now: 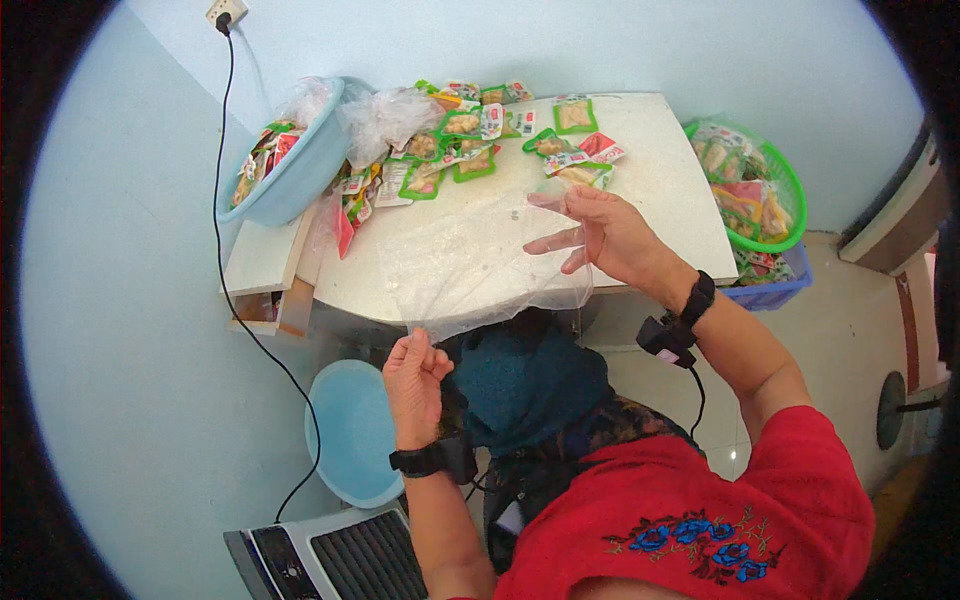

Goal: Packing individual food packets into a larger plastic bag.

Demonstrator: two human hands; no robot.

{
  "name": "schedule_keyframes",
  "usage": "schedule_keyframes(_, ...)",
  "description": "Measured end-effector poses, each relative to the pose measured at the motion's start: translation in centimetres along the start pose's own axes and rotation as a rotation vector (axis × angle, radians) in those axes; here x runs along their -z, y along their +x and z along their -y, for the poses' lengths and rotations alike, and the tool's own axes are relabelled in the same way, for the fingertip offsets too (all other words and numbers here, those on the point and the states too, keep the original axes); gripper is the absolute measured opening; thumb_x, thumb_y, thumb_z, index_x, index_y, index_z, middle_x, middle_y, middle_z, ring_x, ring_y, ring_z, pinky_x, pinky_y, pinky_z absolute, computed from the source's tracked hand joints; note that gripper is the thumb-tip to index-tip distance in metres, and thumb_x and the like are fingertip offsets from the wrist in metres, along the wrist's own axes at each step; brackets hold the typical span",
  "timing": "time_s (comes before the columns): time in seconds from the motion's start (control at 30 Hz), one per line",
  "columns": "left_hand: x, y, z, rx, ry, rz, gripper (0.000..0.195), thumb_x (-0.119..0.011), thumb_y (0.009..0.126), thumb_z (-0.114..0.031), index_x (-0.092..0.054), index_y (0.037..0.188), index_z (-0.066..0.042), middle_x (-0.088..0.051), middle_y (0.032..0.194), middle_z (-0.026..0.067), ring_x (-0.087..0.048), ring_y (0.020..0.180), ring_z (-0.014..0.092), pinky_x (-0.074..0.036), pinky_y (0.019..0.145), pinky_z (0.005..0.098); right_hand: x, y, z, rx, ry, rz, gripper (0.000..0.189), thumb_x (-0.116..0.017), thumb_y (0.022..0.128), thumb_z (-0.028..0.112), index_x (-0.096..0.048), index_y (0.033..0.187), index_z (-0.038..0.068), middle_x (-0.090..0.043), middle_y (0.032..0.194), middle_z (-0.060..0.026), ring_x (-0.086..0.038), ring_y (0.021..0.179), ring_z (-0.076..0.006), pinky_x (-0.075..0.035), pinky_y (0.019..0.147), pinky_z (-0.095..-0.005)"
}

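Note:
A clear, thin plastic bag (480,259) is spread between my two hands above the front of the white table (660,195). My left hand (416,382) pinches its lower left corner between thumb and fingers. At the other end my right hand (611,236) holds the bag near its upper right edge, with the fingers spread and seen through the film. Whether those fingers are inside the bag or behind it, I cannot tell. Just beyond the right hand lie several small sealed food packets (577,154) with green edges. The bag looks empty.
More sealed packets (461,135) are heaped at the back left beside crumpled clear bags (386,120). A tilted blue basin (300,180) holds packets. Right of the table, a green basket (796,202) sits above a blue crate (795,281). Another basin (349,435) and a black cable (221,187) are left.

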State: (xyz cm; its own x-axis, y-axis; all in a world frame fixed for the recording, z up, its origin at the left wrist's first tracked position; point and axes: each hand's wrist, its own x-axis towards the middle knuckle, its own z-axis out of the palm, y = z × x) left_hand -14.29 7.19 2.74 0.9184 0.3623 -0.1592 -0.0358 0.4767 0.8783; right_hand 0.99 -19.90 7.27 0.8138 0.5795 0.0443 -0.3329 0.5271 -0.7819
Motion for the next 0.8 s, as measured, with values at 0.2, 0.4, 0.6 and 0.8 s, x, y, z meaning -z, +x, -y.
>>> schedule_keyframes(0.2, 1.0, 0.7, -0.5, 0.047, 0.073, -0.052, 0.017, -0.065, 0.092, -0.020, -0.059, 0.082, -0.008, -0.052, 0.064, -0.0008, -0.058, 0.061, 0.013, -0.050, 0.058, 0.0263, 1.0, 1.1, -0.8, -0.041, -0.032, 0.017, 0.020, -0.047, 0.099, 0.024, -0.046, 0.100, 0.004, -0.038, 0.145, -0.0190, -0.063, 0.106, -0.0414, -0.061, 0.061, -0.0403)
schedule_keyframes(0.4, 1.3, 2.5, -1.6, -0.265, 0.338, -0.271, 0.014, -0.063, 0.093, -0.020, -0.062, 0.096, -0.006, -0.058, 0.069, -0.0006, -0.057, 0.061, 0.009, -0.048, 0.056, 0.0236, -1.7, 4.9, -1.3, 0.274, -0.448, 0.093, 0.016, -0.055, 0.095, 0.017, -0.058, 0.101, 0.002, -0.046, 0.141, -0.0161, -0.058, 0.117, -0.0332, -0.056, 0.081, -0.0418)
schedule_keyframes(0.6, 0.1, 3.7, -3.2, -0.688, 0.698, -0.441, 0.015, -0.060, 0.095, -0.015, -0.062, 0.099, -0.001, -0.060, 0.078, 0.0013, -0.056, 0.069, 0.010, -0.045, 0.061, 0.0235, -3.2, 8.3, -2.8, 0.993, -1.696, 0.597, 0.009, -0.059, 0.085, 0.008, -0.066, 0.091, 0.008, -0.045, 0.144, -0.0106, -0.044, 0.131, -0.0281, -0.042, 0.101, -0.0422)
schedule_keyframes(0.8, -4.8, 5.9, -1.7, -0.929, 1.149, -0.251, 0.014, -0.066, 0.085, -0.008, -0.061, 0.095, 0.000, -0.063, 0.091, 0.0109, -0.061, 0.083, 0.024, -0.049, 0.073, 0.0330, -0.6, 10.8, -5.2, 0.951, -1.929, 0.716, 0.015, -0.062, 0.082, 0.019, -0.072, 0.090, 0.011, -0.042, 0.146, -0.0037, -0.038, 0.134, -0.0281, -0.037, 0.105, -0.0439)
